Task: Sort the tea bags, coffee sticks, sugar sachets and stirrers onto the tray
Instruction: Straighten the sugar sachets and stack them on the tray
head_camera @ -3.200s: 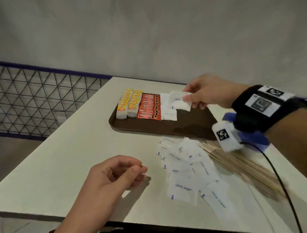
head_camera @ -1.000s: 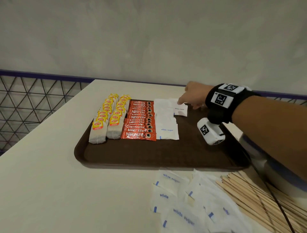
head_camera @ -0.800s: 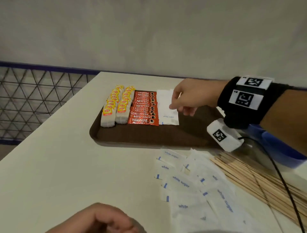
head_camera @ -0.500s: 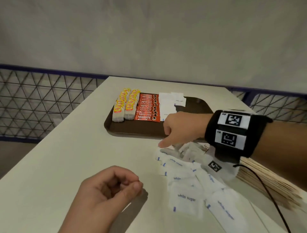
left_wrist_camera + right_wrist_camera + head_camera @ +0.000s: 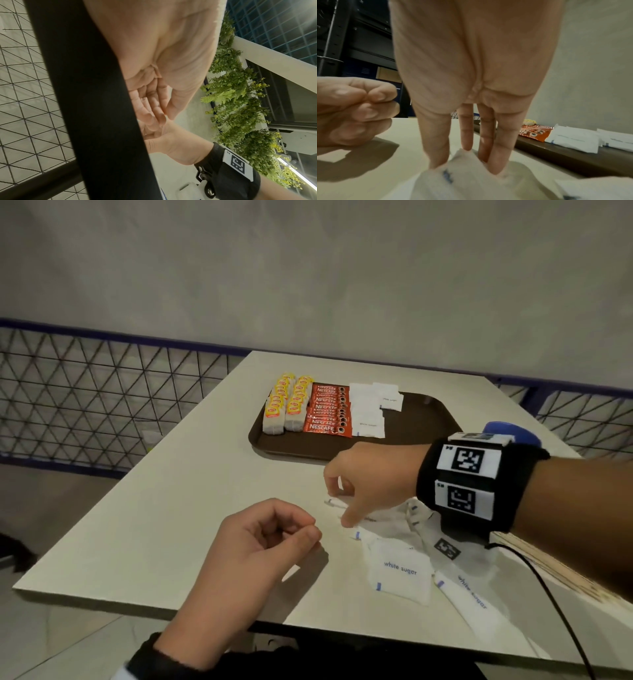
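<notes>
A brown tray [image 5: 421,426] at the far side of the table holds two rows of yellow-tagged tea bags [image 5: 286,405], a row of red coffee sticks [image 5: 329,412] and white sugar sachets [image 5: 370,409]. Loose sugar sachets [image 5: 400,571] lie on the table near me. My right hand [image 5: 339,501] reaches down into this pile. Its thumb and straight fingers [image 5: 498,155] pinch one sachet [image 5: 462,175], whose edge bunches up between them. My left hand [image 5: 301,529] rests curled on the table beside the pile and holds nothing. Wooden stirrers [image 5: 561,573] lie mostly hidden behind my right arm.
A blue object [image 5: 510,430] sits right of the tray, behind my wrist. A cable [image 5: 555,607] runs from the wrist strap across the sachets. The table's front edge [image 5: 205,613] is close to me. A wire-mesh railing [image 5: 102,398] stands to the left.
My right hand left the tray, where it had laid a sachet in the sugar row, and came back down onto the loose pile. The left hand stayed curled in place.
</notes>
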Tool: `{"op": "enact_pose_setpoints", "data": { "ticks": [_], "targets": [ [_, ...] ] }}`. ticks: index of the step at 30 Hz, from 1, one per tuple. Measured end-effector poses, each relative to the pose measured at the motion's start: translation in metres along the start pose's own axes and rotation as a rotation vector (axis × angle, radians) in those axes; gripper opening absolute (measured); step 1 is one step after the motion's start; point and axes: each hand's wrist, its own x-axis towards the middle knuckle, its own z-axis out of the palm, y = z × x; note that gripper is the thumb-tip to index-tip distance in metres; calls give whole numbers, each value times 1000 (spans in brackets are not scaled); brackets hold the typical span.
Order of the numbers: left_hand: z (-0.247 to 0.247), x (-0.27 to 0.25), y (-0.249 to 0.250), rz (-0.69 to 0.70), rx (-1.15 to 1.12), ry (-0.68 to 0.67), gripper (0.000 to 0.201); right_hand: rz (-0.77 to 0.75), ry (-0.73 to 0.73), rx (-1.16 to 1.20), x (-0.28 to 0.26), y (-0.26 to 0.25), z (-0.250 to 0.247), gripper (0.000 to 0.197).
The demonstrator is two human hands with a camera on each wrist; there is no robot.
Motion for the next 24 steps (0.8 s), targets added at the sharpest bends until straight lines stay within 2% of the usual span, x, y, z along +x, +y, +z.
{"op": "enact_pose_setpoints", "data": {
  "ticks": [5,7,9,12,14,16,19,24],
  "targets": [
    [-1,1,-2,-12,-32,-17,10,-57,129,-64,1,-10,11,12],
    [-2,1,-3,14,-18,-2,4,-91,176,-125,3,-13,14,18],
    [-1,2,-3,7,-50,39,8,-114,234,-149,1,-15,13,23],
    [4,4,-3,-77,-235,94,7,-169,410,-97,-7,-19,8,17],
    [7,6,-4,-130,-387,135,21,-234,581,-41,-17,-25,7,12],
    [7,8,-2,-152,-420,139,46,-302,695,10,-30,-34,10,13],
    [2,9,2,-150,-432,77,58,-379,727,4,-43,-49,21,13],
    [-5,5,1,-22,-260,17,30,-452,606,13,-47,-59,42,18]
  ]
}}
